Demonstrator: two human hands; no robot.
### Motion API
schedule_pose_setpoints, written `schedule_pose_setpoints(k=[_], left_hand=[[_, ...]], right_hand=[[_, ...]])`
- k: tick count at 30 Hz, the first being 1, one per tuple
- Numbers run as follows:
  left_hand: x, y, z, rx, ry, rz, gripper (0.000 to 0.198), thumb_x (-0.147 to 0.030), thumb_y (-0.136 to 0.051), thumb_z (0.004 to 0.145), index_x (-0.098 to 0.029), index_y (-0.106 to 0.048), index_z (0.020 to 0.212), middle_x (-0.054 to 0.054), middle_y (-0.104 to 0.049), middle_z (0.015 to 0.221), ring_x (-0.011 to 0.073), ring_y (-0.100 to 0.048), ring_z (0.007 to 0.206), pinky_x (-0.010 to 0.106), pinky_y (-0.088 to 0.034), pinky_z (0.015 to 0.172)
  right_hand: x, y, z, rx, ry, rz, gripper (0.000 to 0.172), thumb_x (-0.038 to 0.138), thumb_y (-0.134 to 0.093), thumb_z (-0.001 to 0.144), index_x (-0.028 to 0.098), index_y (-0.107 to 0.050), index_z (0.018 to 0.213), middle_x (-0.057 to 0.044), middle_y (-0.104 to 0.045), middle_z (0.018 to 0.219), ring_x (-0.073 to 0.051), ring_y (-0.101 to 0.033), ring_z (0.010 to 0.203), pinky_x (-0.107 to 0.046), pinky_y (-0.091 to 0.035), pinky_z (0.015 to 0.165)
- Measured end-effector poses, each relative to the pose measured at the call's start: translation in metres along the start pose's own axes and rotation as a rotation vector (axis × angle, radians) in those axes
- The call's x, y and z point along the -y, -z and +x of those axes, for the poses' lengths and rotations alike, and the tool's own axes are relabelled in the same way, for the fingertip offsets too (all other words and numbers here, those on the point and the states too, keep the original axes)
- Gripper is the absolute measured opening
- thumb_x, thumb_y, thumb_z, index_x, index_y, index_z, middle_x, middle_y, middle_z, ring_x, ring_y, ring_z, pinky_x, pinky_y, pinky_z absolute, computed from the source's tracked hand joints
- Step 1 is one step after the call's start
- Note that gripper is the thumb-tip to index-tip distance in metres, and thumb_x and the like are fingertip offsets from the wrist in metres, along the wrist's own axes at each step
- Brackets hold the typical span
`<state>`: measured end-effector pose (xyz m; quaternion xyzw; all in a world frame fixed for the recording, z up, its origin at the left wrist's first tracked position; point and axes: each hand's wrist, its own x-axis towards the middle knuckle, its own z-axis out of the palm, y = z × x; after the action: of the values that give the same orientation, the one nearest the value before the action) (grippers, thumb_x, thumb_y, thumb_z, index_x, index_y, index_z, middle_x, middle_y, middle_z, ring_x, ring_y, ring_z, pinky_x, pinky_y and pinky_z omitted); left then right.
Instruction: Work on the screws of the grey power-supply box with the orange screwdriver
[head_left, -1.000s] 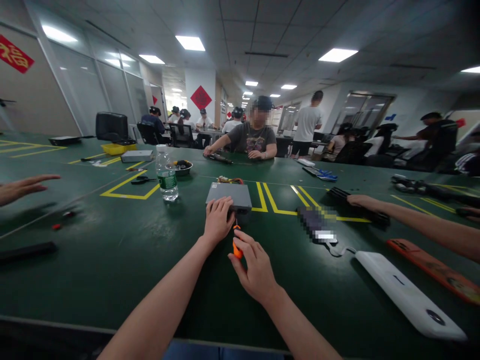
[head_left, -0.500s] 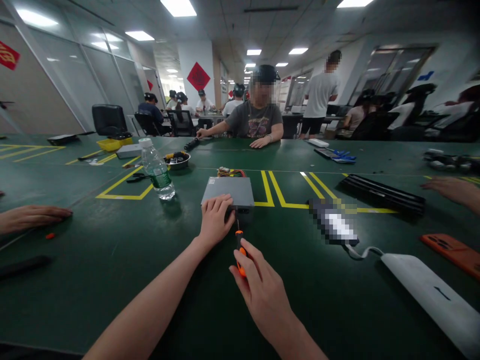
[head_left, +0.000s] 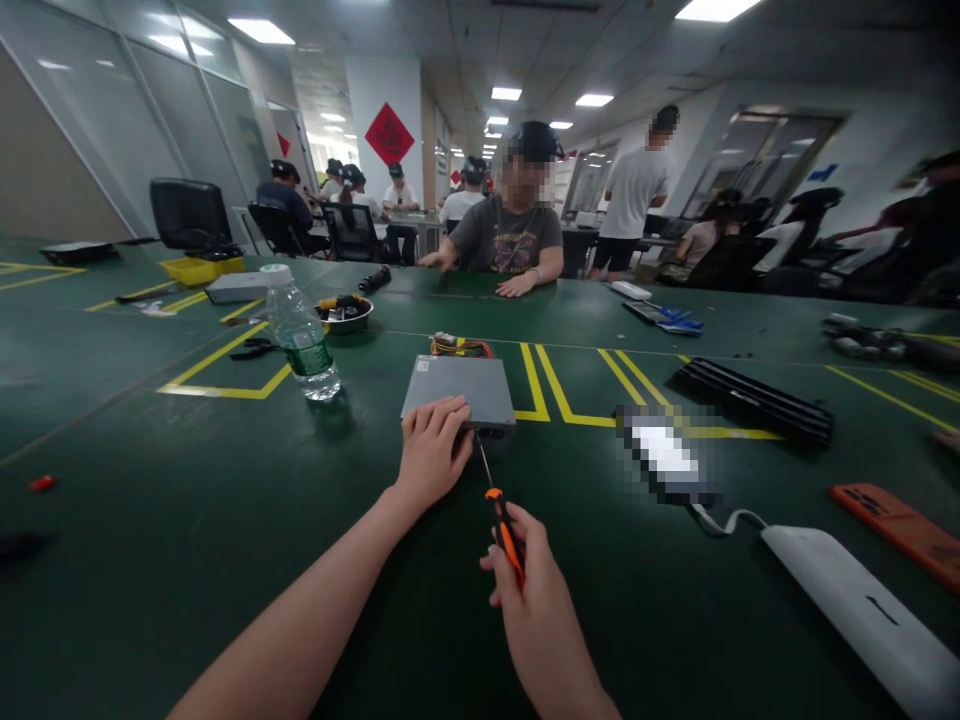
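A grey metal computer power supply (head_left: 469, 385) lies on the green table, with a bundle of coloured wires (head_left: 459, 347) at its far side. My left hand (head_left: 435, 450) grips its near left corner, fingers over the top and thumb against the front edge. My right hand (head_left: 529, 580) is closed around the black and orange handle of a screwdriver (head_left: 504, 525). The thin shaft points away from me, its tip at the near face of the power supply beside my left thumb. That face is in shadow, so I cannot tell what the tip touches.
A water bottle (head_left: 302, 340) stands left, near a metal bowl (head_left: 346, 315) of tools. To the right are a lit phone (head_left: 664, 455), cabled to a white power bank (head_left: 847, 590), an orange phone (head_left: 896, 525) and a long black part (head_left: 754, 400). A person (head_left: 510, 240) sits opposite.
My right hand has drawn the screwdriver back and slightly right, so more shaft shows. My left hand stays on the power supply. The person opposite has let go of a dark cylindrical object.
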<state>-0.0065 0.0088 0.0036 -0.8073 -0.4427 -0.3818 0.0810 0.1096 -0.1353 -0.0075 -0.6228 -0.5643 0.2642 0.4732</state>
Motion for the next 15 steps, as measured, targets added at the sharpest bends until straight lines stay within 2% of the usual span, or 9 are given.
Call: schedule_pose_setpoints(k=[3,6,8,11,15], left_hand=[[0.000,0.002,0.000,0.017,-0.006,-0.005,0.025,-0.026,-0.048,0.084,-0.025,-0.052,0.109,0.002,-0.056,0.121,0.0202,-0.045,0.114,0.039,-0.030,0.095],[0.000,0.003,0.001,0.027,0.002,-0.004,0.025,-0.027,-0.047,0.085,-0.025,-0.052,0.110,0.003,-0.056,0.122,0.0206,-0.045,0.115,0.039,-0.030,0.095],[0.000,0.004,0.001,0.029,0.002,-0.008,0.025,-0.027,-0.046,0.086,-0.024,-0.052,0.110,0.003,-0.055,0.122,0.0208,-0.045,0.115,0.039,-0.029,0.095],[0.000,0.004,0.000,0.028,-0.004,-0.015,0.025,-0.028,-0.046,0.086,-0.025,-0.052,0.110,0.002,-0.055,0.123,0.0200,-0.044,0.115,0.038,-0.029,0.096],[0.001,0.003,0.000,0.031,0.005,-0.020,0.025,-0.029,-0.044,0.087,-0.025,-0.051,0.111,0.001,-0.055,0.123,0.0190,-0.043,0.116,0.037,-0.028,0.097]], right_hand=[[0.008,-0.002,0.006,0.074,-0.323,0.408,0.025,0.030,-0.045,0.085,0.019,-0.047,0.107,-0.004,-0.058,0.083,-0.012,-0.056,0.057,-0.020,-0.042,0.039],[0.017,-0.008,0.010,0.053,-0.596,0.676,0.024,0.033,-0.059,0.077,0.019,-0.050,0.095,0.003,-0.050,0.065,-0.010,-0.050,0.051,-0.018,-0.034,0.037],[0.021,-0.011,0.010,0.038,-0.652,0.741,0.025,0.038,-0.061,0.075,0.020,-0.051,0.088,0.003,-0.048,0.064,-0.010,-0.051,0.051,-0.019,-0.036,0.038],[0.025,-0.013,0.013,0.101,-0.663,0.757,0.025,0.044,-0.050,0.082,0.020,-0.052,0.087,-0.003,-0.056,0.075,-0.014,-0.057,0.062,-0.024,-0.043,0.045],[0.032,-0.012,0.019,0.118,-0.876,0.843,0.026,0.039,-0.042,0.087,0.017,-0.055,0.091,-0.006,-0.058,0.077,-0.013,-0.057,0.060,-0.023,-0.042,0.044]])
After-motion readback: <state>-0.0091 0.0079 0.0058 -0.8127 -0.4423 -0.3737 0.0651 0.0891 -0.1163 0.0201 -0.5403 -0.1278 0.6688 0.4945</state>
